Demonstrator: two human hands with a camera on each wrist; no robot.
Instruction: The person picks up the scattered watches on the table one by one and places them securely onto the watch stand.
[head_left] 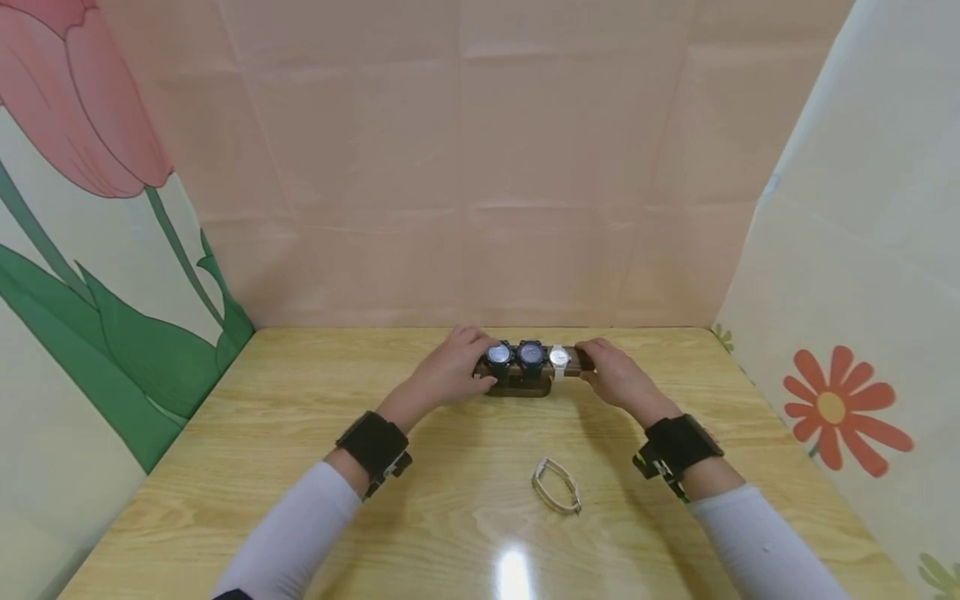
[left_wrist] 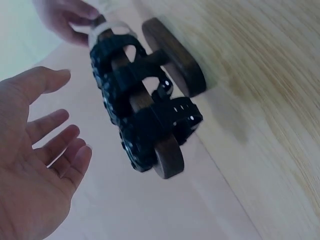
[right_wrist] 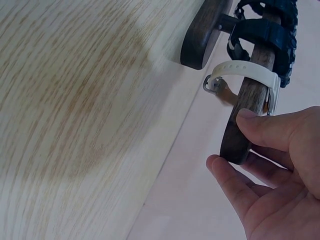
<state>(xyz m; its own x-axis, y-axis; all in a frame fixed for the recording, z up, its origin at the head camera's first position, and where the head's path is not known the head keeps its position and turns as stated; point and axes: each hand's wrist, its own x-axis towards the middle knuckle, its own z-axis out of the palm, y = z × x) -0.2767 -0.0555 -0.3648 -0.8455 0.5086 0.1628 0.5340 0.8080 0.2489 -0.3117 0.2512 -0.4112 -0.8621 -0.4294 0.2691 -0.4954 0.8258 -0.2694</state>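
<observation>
A dark wooden watch stand stands near the far edge of the table. Its crossbar carries black watches, among them one with a pale dial and one with a dark dial, plus a white watch to their right. My right hand pinches the bar's right end, thumb on its near side and fingers beneath. At the left end, my left hand is held beside the black watches, fingers spread and apart from them.
A pale watch-like band, closed into a loop, lies on the wooden table nearer to me. Behind the table hangs a pinkish sheet. Flower-printed sheets line both sides.
</observation>
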